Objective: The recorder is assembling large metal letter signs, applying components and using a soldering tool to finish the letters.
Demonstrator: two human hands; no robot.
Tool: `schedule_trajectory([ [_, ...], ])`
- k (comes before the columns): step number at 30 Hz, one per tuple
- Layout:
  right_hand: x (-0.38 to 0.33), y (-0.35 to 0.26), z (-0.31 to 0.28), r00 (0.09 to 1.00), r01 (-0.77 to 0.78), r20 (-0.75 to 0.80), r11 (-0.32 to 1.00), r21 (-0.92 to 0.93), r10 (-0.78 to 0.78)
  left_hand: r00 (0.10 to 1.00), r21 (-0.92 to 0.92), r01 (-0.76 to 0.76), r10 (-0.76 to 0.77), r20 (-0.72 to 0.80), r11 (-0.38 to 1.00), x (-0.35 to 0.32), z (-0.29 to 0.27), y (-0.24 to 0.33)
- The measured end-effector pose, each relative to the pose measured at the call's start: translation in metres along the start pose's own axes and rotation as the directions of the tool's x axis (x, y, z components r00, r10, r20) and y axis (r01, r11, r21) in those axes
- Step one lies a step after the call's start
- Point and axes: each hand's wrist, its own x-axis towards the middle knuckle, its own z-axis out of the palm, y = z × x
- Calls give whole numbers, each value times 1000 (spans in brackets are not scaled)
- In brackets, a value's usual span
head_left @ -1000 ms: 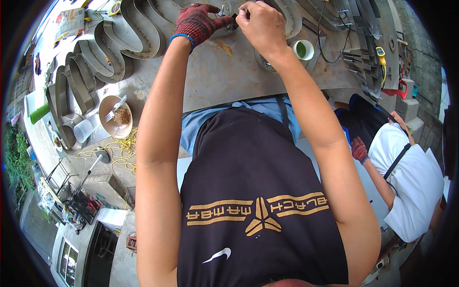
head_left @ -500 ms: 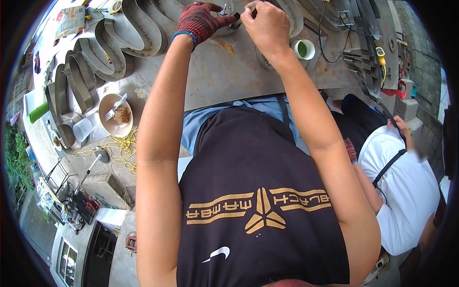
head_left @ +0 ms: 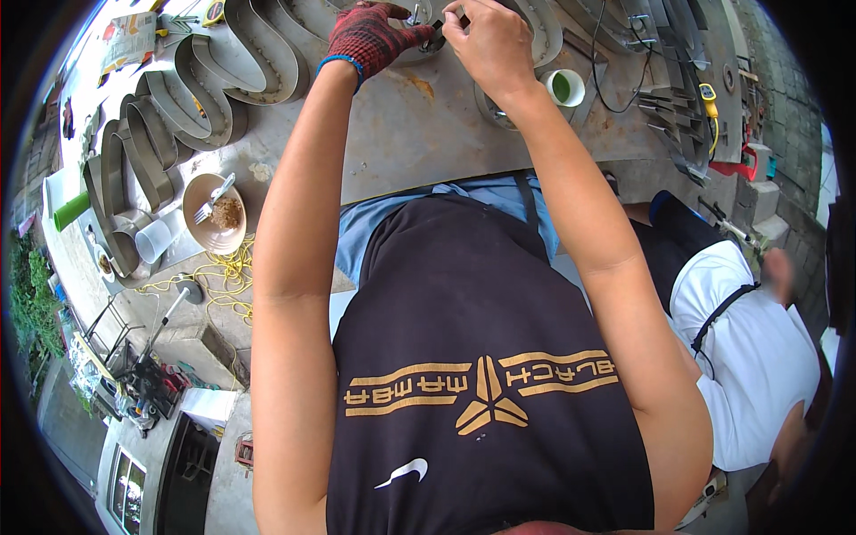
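Observation:
My left hand [head_left: 370, 37], in a red knit glove with a blue cuff, is closed on a small metal part [head_left: 426, 34] at the far edge of the grey metal workbench [head_left: 401, 134]. My bare right hand [head_left: 486, 40] pinches the same part from the right, fingers curled; what lies under the fingers is hidden. Both forearms reach up from the lower edge over my black sleeveless shirt. A curved steel strip [head_left: 535, 22] runs just behind my right hand.
Bent steel letter shapes [head_left: 178, 98] cover the bench's left side. A bowl with food and a fork [head_left: 214, 212] and a plastic cup [head_left: 153, 241] stand left. A green-filled tape roll [head_left: 563, 87], cables and tools [head_left: 687, 107] lie right. Another person in white [head_left: 749, 339] crouches at right.
Both hands have shifted slightly up and stayed together on the small part. The person in white at right has moved a hand away from the bench.

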Motion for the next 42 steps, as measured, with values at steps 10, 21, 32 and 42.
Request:
schedule_trajectory([
  [10,2,5,1,1000,27,17,1000,-5,-26,1000,-14,20,-20,-14,1000,-1,-1,3],
  [21,3,-5,-16,1000,8,16,1000,3,-8,1000,-27,26,-26,-7,999,-6,-5,7],
  [32,1,-14,-43,999,-13,-35,999,40,14,996,-121,85,-84,17,989,-11,-12,16],
  [42,-12,1,-85,979,-129,-150,988,87,141,998,-86,53,-54,-13,995,-10,-9,11],
])
